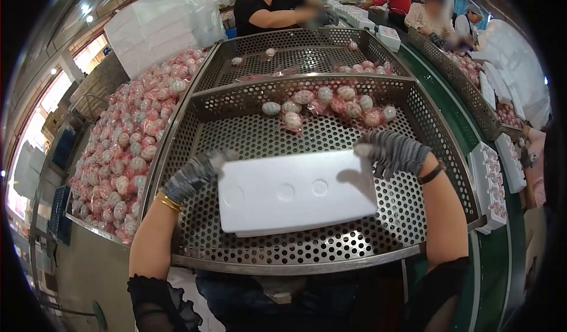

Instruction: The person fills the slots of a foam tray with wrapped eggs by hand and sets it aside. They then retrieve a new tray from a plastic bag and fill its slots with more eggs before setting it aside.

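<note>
A white foam box (295, 193) is held level in front of me, above a perforated metal tray (230, 134). My left hand (198, 175), in a grey striped knit glove, is closed on the box's left end, its fingers a little blurred. At the opposite end my right hand (394, 153), gloved the same way, grips the upper right corner with the thumb on top. Three round dents mark the face turned to me. Behind the box, several egg-shaped pieces in clear and pink wrapping (347, 93) lie along the tray's far side.
On the left, a large heap of wrapped egg-shaped pieces (124, 155) fills a bin. A second perforated tray (295, 54) adjoins mine at the back. To the right runs a green conveyor (440, 104), with filled white foam trays (489, 184) beyond. Several co-workers (269, 7) stand farther off.
</note>
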A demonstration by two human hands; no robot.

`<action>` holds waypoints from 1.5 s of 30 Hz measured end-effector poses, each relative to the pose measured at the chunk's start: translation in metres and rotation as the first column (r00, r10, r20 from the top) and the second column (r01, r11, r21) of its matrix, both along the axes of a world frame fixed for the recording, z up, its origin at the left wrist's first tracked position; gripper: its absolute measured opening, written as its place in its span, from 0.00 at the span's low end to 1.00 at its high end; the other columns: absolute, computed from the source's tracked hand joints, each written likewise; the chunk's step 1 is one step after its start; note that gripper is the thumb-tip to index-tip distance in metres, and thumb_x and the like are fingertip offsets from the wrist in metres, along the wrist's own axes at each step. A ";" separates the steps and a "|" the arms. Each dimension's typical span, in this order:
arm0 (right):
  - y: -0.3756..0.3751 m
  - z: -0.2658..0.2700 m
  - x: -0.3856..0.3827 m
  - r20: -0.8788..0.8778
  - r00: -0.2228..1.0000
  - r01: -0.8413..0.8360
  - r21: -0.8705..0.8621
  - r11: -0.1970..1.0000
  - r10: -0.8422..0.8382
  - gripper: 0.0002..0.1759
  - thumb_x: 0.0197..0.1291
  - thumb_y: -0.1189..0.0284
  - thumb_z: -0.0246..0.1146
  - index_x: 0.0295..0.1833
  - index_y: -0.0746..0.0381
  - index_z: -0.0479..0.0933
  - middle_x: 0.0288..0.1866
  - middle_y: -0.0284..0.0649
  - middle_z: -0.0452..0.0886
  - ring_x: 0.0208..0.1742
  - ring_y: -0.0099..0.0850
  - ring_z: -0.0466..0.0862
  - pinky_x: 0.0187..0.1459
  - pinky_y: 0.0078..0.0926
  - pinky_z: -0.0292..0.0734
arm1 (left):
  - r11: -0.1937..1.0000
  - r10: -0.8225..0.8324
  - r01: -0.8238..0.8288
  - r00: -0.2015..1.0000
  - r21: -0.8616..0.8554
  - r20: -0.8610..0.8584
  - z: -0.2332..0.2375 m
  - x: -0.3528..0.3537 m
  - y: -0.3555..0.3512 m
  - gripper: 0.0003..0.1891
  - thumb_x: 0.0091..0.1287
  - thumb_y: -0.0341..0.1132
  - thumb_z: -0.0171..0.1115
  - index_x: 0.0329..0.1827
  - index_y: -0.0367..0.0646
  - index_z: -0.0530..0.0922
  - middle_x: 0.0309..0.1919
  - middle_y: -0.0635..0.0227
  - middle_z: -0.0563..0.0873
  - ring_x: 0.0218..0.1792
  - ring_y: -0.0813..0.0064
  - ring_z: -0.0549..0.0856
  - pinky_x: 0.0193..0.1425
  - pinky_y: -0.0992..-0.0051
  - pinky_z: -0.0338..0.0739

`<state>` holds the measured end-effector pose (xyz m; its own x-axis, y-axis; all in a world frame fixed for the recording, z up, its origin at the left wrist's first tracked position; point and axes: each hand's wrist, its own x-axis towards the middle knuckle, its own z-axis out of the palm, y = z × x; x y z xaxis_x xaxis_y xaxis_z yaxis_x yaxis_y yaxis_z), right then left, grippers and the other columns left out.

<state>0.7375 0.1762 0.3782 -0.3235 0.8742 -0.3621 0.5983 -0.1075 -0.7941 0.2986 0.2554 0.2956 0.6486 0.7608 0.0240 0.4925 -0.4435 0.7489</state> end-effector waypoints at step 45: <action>-0.007 -0.031 -0.038 0.097 0.866 -0.412 -0.421 0.808 0.491 0.43 0.46 0.45 0.68 0.55 0.71 0.70 0.42 0.47 0.77 0.38 0.31 0.81 0.34 0.25 0.83 | 0.833 -0.480 0.172 0.697 -0.525 -0.532 0.035 0.048 -0.051 0.43 0.52 0.63 0.65 0.67 0.46 0.64 0.48 0.53 0.80 0.43 0.64 0.83 0.40 0.70 0.80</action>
